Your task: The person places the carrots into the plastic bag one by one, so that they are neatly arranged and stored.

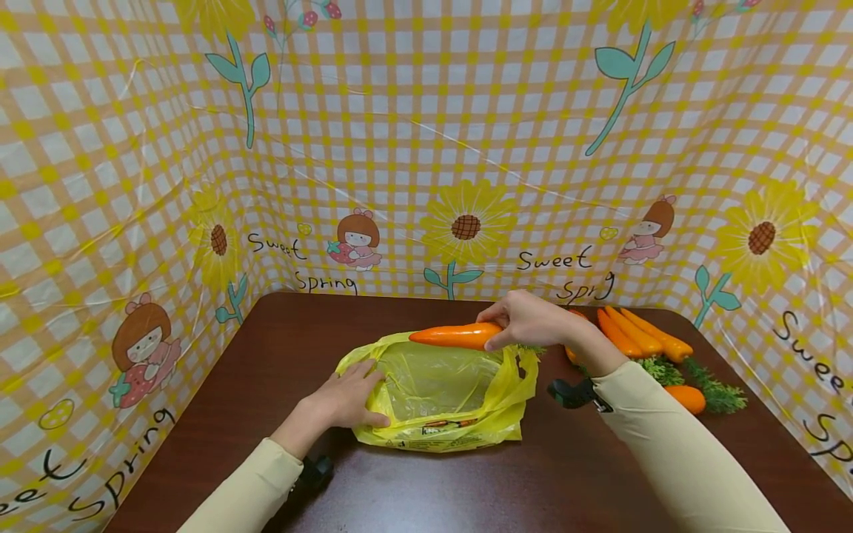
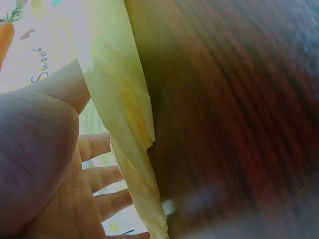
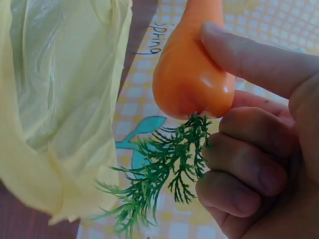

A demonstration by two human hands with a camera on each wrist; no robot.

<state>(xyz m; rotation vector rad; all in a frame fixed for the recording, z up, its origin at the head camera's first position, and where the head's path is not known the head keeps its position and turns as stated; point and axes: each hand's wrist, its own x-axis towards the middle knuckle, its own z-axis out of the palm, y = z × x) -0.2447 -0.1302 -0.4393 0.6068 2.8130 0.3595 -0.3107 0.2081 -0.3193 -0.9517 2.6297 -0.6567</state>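
Note:
A yellow plastic bag [image 1: 440,400] lies open on the brown table [image 1: 266,355]. My left hand [image 1: 346,396] holds its near-left edge, thumb on the outside and fingers at the rim; the left wrist view shows the bag's edge [image 2: 129,124] beside my palm [image 2: 45,164]. My right hand [image 1: 529,320] grips an orange toy carrot [image 1: 456,335] by its thick end and holds it level over the bag's far rim, tip pointing left. In the right wrist view the carrot [image 3: 192,74], with green leaves [image 3: 159,174], sits between my thumb and fingers, next to the bag [image 3: 55,99].
More toy carrots [image 1: 633,334] with green tops [image 1: 713,389] lie at the back right of the table. A yellow checked cloth wall [image 1: 426,148] surrounds the table on three sides. Bare table surface lies in front of the bag.

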